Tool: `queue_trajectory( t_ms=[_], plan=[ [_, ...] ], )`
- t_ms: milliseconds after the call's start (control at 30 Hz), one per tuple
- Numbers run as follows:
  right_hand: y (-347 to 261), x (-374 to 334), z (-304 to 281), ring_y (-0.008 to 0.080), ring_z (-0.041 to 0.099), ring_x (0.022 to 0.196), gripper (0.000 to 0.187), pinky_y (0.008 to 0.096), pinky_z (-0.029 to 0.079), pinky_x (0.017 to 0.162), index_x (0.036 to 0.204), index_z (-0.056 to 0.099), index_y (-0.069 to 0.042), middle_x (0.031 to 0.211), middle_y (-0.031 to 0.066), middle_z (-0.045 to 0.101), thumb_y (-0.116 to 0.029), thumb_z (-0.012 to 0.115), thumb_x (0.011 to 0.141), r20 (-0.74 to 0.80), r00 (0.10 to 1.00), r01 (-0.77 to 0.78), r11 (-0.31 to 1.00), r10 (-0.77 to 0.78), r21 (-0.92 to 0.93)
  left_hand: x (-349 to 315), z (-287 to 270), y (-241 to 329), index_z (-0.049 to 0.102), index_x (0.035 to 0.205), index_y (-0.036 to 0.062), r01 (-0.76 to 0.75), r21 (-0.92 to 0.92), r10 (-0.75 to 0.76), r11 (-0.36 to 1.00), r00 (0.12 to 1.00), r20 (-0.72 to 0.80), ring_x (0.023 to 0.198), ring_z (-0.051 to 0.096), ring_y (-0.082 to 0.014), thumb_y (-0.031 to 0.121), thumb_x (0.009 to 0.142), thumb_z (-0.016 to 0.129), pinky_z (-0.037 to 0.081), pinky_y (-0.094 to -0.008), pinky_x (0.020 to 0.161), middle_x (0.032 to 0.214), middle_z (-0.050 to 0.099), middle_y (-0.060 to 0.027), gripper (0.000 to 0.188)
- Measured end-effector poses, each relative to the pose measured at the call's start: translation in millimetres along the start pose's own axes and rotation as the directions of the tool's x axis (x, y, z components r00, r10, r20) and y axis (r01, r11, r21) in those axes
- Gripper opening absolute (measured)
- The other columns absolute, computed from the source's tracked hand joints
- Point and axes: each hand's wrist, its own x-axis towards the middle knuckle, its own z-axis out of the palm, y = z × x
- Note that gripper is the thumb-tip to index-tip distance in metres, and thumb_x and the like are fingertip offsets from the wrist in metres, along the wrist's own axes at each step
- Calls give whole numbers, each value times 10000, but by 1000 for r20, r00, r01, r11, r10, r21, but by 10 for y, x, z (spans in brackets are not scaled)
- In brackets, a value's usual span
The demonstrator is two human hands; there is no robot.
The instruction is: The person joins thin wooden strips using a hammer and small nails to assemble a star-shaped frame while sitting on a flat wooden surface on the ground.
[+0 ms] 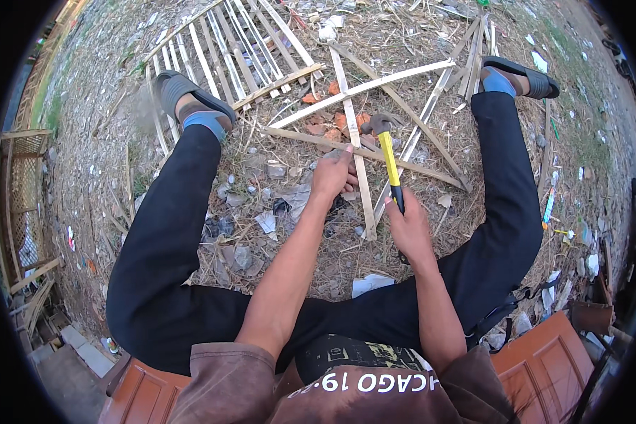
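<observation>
A claw hammer point(389, 161) with a yellow and black handle is gripped in my right hand point(411, 230). Its head is raised beside the crossing of two thin wooden slats. One slat point(365, 194) runs away from me; the other, a crosswise slat point(300, 136), lies over or under it, I cannot tell which. My left hand point(333, 177) is closed at the crosswise slat, just left of the crossing, its lower fingers curled and partly hidden. Farther off, a curved pale slat point(410, 73) crosses the same long slat. More slats point(431, 113) angle together on the right.
A slatted wooden panel point(275, 87) lies at the far left, near my left sandal point(184, 94). Broken orange brick pieces point(318, 130) lie under the slats. Stones, dry grass and litter cover the ground. My legs spread to both sides; brown wooden panels point(544, 364) flank my seat.
</observation>
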Motion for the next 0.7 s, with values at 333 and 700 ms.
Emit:
queue_trajectory(
  t_ms=[333, 700],
  plan=[
    [-5, -30, -36, 494, 615, 730, 219, 548, 433, 657, 980, 519, 14, 748, 269, 621, -192, 592, 965, 39, 998, -47, 999, 47, -5, -15, -231, 144, 683, 1125, 105, -292, 858, 770, 422, 615, -170, 1068, 628, -301, 557, 816, 739, 424, -491, 928, 1121, 661, -110, 551],
    [-33, -30, -51, 485, 611, 703, 236, 540, 432, 641, 979, 516, 18, 719, 270, 606, -207, 587, 969, 54, 996, -80, 996, 78, 26, 92, -392, 5, 769, 959, 156, -573, 748, 745, 336, 648, 161, 862, 608, -243, 426, 817, 777, 388, -448, 840, 873, 606, -43, 306]
  ],
)
